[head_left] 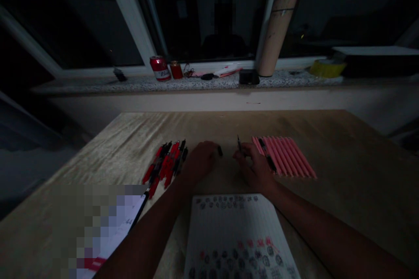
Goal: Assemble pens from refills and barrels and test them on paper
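My left hand [204,157] is closed, and a short black pen cap [219,151] shows at its fingertips. Across a small gap, my right hand [253,163] pinches a slim dark pen [239,143], its narrow end pointing up and away from me. Just right of that hand lies a neat row of several pink pens [290,157], with a black pen [267,154] lying among them near the left end. Left of my left hand is a loose pile of red and black pens [166,161]. Below both hands lies a lined notebook [225,222] with black and red scribbles.
A lit phone [124,226], partly blurred out, lies beside my left forearm on the cloth-covered table [343,148]. On the stone windowsill stand a red can [160,69], a jar [176,70], a tall cylinder [277,37], a small black box [249,77] and yellow tape [327,69].
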The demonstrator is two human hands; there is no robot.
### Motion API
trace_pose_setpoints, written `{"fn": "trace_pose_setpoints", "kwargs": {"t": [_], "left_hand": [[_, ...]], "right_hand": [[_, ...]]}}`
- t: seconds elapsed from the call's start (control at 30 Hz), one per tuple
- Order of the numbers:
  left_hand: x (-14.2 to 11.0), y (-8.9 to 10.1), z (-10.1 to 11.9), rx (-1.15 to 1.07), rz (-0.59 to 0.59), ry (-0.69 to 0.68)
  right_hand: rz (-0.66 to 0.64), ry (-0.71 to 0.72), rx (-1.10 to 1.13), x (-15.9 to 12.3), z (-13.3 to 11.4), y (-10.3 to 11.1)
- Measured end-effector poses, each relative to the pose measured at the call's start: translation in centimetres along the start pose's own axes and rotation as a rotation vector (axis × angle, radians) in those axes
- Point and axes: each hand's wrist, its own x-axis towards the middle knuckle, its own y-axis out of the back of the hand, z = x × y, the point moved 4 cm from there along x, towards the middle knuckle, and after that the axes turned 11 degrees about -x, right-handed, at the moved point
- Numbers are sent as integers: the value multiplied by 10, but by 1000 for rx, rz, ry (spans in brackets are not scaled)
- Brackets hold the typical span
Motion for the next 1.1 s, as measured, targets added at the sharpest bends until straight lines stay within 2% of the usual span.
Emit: {"fn": "trace_pose_setpoints", "kwargs": {"t": [0.1, 0.2, 0.37, 0.5, 0.6, 0.73, 0.83, 1.1], "left_hand": [[-4, -17, 5, 62, -83, -96], [-4, -23, 8, 129, -138, -105], [-1, -16, 8, 220, -83, -59], [1, -9, 10, 148, -65, -47], [3, -2, 14, -86, -17, 0], [6, 7, 19, -612, 58, 135], [7, 9, 23, -957, 58, 187], [7, 4, 18, -1373, -28, 226]], "right_hand": [[5, 7, 0, 0, -1, 0], [21, 22, -4, 0, -2, 0], [10, 30, -23, 0, -3, 2], [9, 17, -18, 0, -3, 1], [8, 4, -6, 0, -1, 0], [4, 18, 8, 0, -1, 0], [2, 28, 1, 1, -1, 0], [24, 57, -81, 0, -1, 1]]}}
